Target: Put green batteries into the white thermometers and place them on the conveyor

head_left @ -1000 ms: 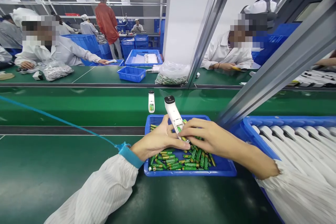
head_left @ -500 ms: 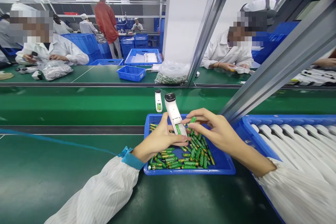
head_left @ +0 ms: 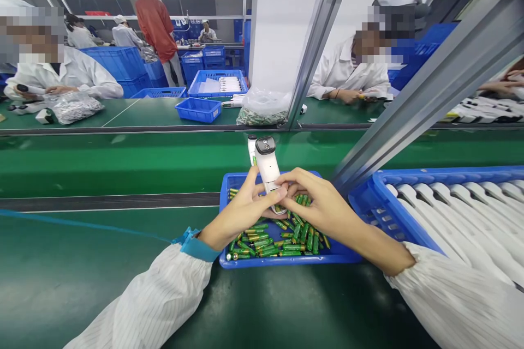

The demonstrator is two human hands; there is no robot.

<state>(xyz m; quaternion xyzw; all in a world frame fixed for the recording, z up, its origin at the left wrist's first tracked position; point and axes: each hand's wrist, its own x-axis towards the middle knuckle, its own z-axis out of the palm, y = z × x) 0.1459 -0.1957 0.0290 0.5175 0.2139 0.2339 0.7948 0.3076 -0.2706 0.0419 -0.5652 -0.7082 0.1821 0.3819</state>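
My left hand (head_left: 239,211) grips a white handheld device (head_left: 268,168) with a black end, held upright and slightly tilted above a blue tray (head_left: 286,263). Its lower part has an open battery bay, mostly covered by my fingers. At that bay, my right hand (head_left: 317,202) has its fingertips pinched on a green battery, which is nearly hidden. Many loose green-and-gold batteries (head_left: 262,242) lie in the tray below both hands. Just behind the held device, a second white device (head_left: 251,147) rests on the green belt, partly covered, with some green showing in it.
A larger blue crate (head_left: 380,202) of white device bodies (head_left: 446,212) stands at right. A slanted metal post (head_left: 393,103) rises beside it. A blue cord (head_left: 82,223) runs left from my wristband. Across the belt are co-workers, a small blue bin (head_left: 198,112) and a plastic bag (head_left: 264,109).
My right hand has moved left and in to the device, bringing the battery from beside it to the open bay. My left thumb now lies across the bay. The view has shifted slightly.
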